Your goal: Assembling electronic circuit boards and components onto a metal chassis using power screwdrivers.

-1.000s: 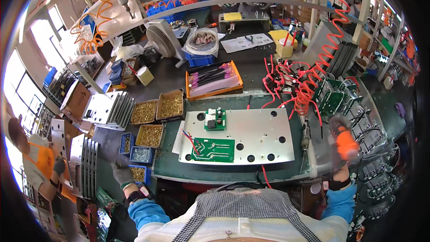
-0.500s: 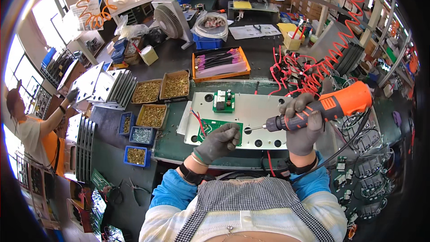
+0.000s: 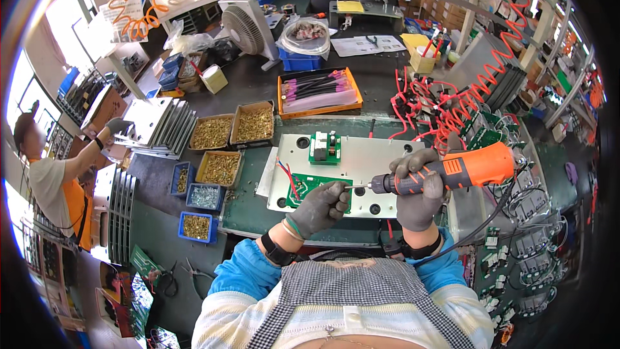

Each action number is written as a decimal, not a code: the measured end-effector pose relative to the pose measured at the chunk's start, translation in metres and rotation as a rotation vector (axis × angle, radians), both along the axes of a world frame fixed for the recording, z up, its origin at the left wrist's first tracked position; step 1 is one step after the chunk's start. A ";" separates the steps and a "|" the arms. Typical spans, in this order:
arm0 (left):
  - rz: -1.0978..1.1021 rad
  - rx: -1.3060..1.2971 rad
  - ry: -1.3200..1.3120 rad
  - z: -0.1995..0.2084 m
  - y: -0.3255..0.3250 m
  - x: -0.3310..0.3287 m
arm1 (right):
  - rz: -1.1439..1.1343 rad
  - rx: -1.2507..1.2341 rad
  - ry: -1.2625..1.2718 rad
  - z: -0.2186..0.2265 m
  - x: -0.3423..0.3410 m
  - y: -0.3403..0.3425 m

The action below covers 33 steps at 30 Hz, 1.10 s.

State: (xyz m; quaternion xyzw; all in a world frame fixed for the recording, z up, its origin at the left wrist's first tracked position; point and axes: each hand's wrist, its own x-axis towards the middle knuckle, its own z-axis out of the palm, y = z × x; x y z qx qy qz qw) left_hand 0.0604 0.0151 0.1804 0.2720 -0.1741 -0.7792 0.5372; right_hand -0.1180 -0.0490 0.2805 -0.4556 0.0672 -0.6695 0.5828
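Observation:
My gloved right hand [image 3: 418, 189] grips an orange and black power screwdriver [image 3: 475, 166], held nearly level with its bit pointing left. The tip of the bit reaches the pinched fingers of my gloved left hand [image 3: 319, 207]; whatever those fingers hold is too small to make out. Both hands are above a white metal plate [image 3: 381, 155] with round black-rimmed holes. Partly covered by my left hand, a green circuit board [image 3: 303, 187] with red and blue wires lies on the plate. A second green board [image 3: 325, 148] with raised components sits farther back on it.
Left of the plate stand cardboard trays of brass-coloured fasteners [image 3: 219, 168] and small blue bins [image 3: 205, 196]. Behind it is an orange tray of dark cables [image 3: 320, 90]. Red wires [image 3: 413, 106] tangle at right. A co-worker [image 3: 55, 181] handles stacked white plates [image 3: 165, 126] at far left.
The screwdriver and my right hand have moved left and become more level, bringing the bit to my left fingers. The co-worker's arm has shifted over the stacked plates.

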 end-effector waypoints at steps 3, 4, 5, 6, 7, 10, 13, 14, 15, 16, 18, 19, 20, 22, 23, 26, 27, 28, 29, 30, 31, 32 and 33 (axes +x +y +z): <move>0.008 -0.008 0.002 -0.001 -0.002 0.000 | 0.000 0.014 -0.013 -0.002 0.001 -0.001; 0.007 -0.007 0.000 -0.002 -0.002 0.000 | -0.005 0.019 -0.020 -0.003 0.001 -0.001; 0.021 0.007 0.005 -0.002 -0.003 0.001 | 0.004 0.008 -0.015 -0.004 0.001 -0.001; 0.021 0.015 0.044 -0.002 -0.003 0.001 | -0.003 0.007 -0.021 -0.005 0.002 -0.002; 0.032 0.025 0.010 -0.002 -0.003 0.000 | 0.010 0.001 -0.011 -0.006 0.002 -0.002; 0.057 0.028 -0.072 0.001 -0.006 -0.003 | -0.064 0.045 -0.012 -0.010 0.004 -0.006; 0.199 -0.025 -0.326 0.003 -0.010 -0.011 | -0.138 0.112 -0.054 -0.013 0.006 -0.013; 0.215 -0.015 -0.334 0.003 -0.012 -0.012 | -0.157 0.165 -0.097 -0.014 0.006 -0.016; 0.226 0.013 -0.327 0.003 -0.012 -0.012 | -0.186 0.217 -0.149 -0.015 0.007 -0.019; 0.201 -0.029 -0.290 0.002 -0.011 -0.010 | -0.156 0.219 -0.146 -0.015 0.008 -0.023; 0.117 -0.024 -0.373 0.001 -0.001 0.002 | -0.139 0.210 -0.172 -0.017 0.008 -0.029; 0.076 -0.048 -0.374 0.000 0.005 0.008 | -0.141 0.199 -0.195 -0.018 0.009 -0.032; 0.024 -0.032 -0.478 0.000 0.014 0.021 | -0.139 0.155 -0.166 -0.018 0.008 -0.037; -0.055 -0.021 -0.627 0.002 0.038 0.049 | -0.171 0.122 -0.082 -0.020 0.008 -0.047; -0.062 -0.009 -0.700 0.003 0.049 0.062 | -0.205 0.122 -0.041 -0.023 0.009 -0.052; 0.211 0.187 -0.881 0.001 0.062 0.080 | -0.231 0.078 0.082 -0.036 0.022 -0.061; 0.297 0.228 -0.907 -0.002 0.058 0.081 | -0.206 0.090 0.122 -0.041 0.026 -0.063; 0.378 0.213 -0.978 -0.006 0.053 0.080 | -0.181 0.054 0.148 -0.047 0.031 -0.065; 0.451 0.188 -1.043 -0.010 0.045 0.078 | -0.171 0.044 0.158 -0.052 0.035 -0.065; 0.450 0.196 -1.035 -0.014 0.035 0.079 | -0.151 0.049 0.206 -0.057 0.039 -0.065; 0.424 0.108 -1.104 -0.018 0.026 0.079 | -0.153 0.073 0.247 -0.061 0.041 -0.065; 0.387 0.013 -1.175 -0.021 0.019 0.079 | -0.140 0.063 0.233 -0.065 0.042 -0.064; 0.394 0.026 -1.163 -0.025 0.014 0.080 | -0.139 0.066 0.242 -0.069 0.042 -0.064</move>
